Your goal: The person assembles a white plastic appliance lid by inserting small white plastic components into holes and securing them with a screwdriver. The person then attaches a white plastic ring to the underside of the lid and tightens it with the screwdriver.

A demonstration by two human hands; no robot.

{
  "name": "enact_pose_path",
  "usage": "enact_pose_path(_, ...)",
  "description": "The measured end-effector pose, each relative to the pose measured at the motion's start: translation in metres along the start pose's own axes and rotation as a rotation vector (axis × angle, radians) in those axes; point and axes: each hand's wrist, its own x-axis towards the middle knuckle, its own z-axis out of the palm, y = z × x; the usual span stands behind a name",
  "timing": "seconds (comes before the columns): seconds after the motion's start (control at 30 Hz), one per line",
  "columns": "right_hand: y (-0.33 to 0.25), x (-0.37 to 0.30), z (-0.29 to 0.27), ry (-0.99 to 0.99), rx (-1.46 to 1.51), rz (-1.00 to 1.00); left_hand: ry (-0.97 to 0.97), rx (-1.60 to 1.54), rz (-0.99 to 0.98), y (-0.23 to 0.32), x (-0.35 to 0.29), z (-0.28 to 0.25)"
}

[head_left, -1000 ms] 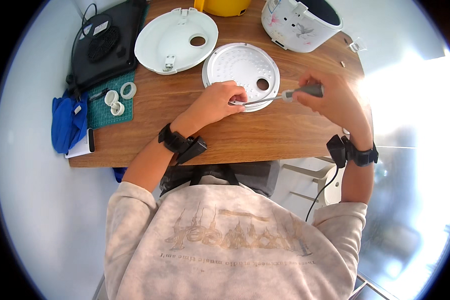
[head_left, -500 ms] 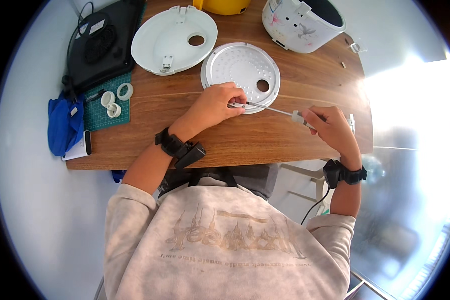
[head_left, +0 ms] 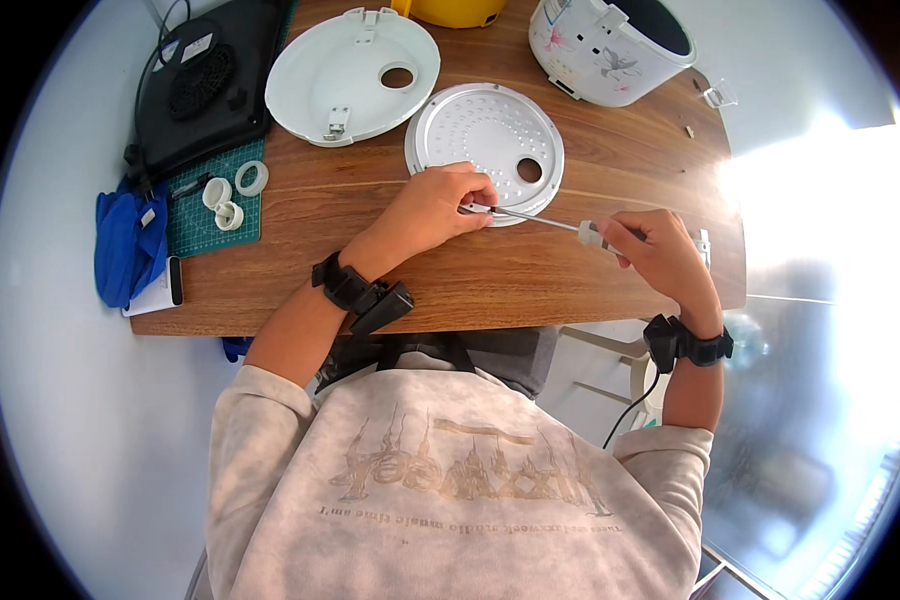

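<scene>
My right hand (head_left: 660, 250) is wrapped round the light grey handle of a screwdriver (head_left: 589, 233). Its thin metal shaft points left, with the tip at the fingers of my left hand (head_left: 455, 200). Those fingers are pinched together on a small white part (head_left: 477, 209) at the near edge of a round silver lid plate (head_left: 485, 140). The plate lies flat on the table, dimpled, with one round hole at its right. My fingers hide most of the small part, and the exact contact at the tip is unclear.
Behind lies a white round lid shell (head_left: 345, 85). A floral rice cooker body (head_left: 610, 50) and a yellow container (head_left: 455, 10) stand at the back. To the left are a black appliance (head_left: 205, 80), white rings (head_left: 251, 178), a green cutting mat (head_left: 235, 225) and blue cloth (head_left: 130, 245).
My right hand and the screwdriver have shifted very slightly left and up. My left hand keeps its pinch at the plate's edge. The whole view has moved a little.
</scene>
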Motion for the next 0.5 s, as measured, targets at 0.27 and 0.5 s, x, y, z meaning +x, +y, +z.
enact_pose_path(0.27,-0.029,0.001,-0.010,-0.008,-0.229,-0.122,-0.007,-0.006,-0.018,0.005,0.000,-0.002)
enact_pose_path(0.5,-0.063,0.022,-0.029,-0.076,-0.500,-0.237,-0.005,-0.008,-0.013,0.002,-0.001,-0.002)
